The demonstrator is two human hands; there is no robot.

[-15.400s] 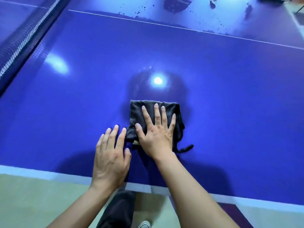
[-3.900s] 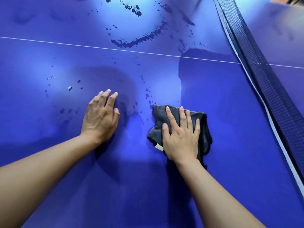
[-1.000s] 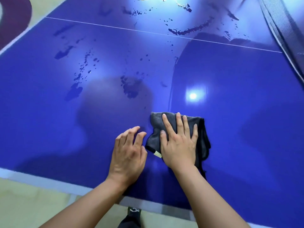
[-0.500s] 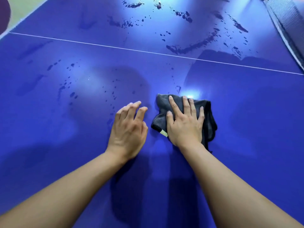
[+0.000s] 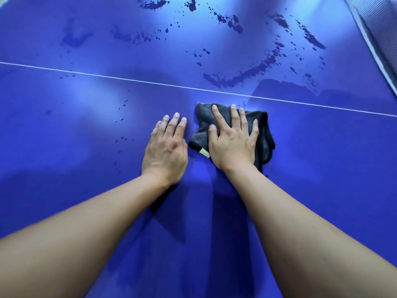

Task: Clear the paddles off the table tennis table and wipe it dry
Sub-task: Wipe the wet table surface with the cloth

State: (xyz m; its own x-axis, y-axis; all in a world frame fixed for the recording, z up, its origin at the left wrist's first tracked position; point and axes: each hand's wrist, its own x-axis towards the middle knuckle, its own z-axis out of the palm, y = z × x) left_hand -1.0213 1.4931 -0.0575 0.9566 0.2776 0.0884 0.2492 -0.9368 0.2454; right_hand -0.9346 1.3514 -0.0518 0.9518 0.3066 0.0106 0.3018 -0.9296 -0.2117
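finding: the right hand (image 5: 233, 145) lies flat, fingers straight and spread, pressing a folded dark grey microfibre cloth (image 5: 263, 134) onto the blue worktop (image 5: 322, 168). the left hand (image 5: 166, 151) is also flat and holds nothing. it lies palm down on the bare surface just beside the cloth, at its 9 o'clock, apparently as a brace.

change: compared with half a second ago, the cloth has been pushed toward 12 o'clock. its far edge now sits just short of the white centre line (image 5: 107, 76), where before a clear band of blue separated them. the left hand has travelled forward alongside it. the worktop's near edge, visible a second ago, is out of view, so the person appears to be leaning further over.

condition: the strip behind the cloth, toward 6 o'clock, shows no drops. beyond the line, at 12 to 1 o'clock of the cloth, a curved trail of water patches (image 5: 253, 69) remains, with more splashes further up. a scatter of small droplets (image 5: 121, 119) lies at 9 o'clock of the left hand. the net (image 5: 373, 29) crosses the 2 o'clock corner.

no paddles appear in view, so whether they are cleared cannot be confirmed from here.

assessment: wiping is mid-course. the stroke is about to cross into the wettest area, so most of the drying on this half is still outstanding.
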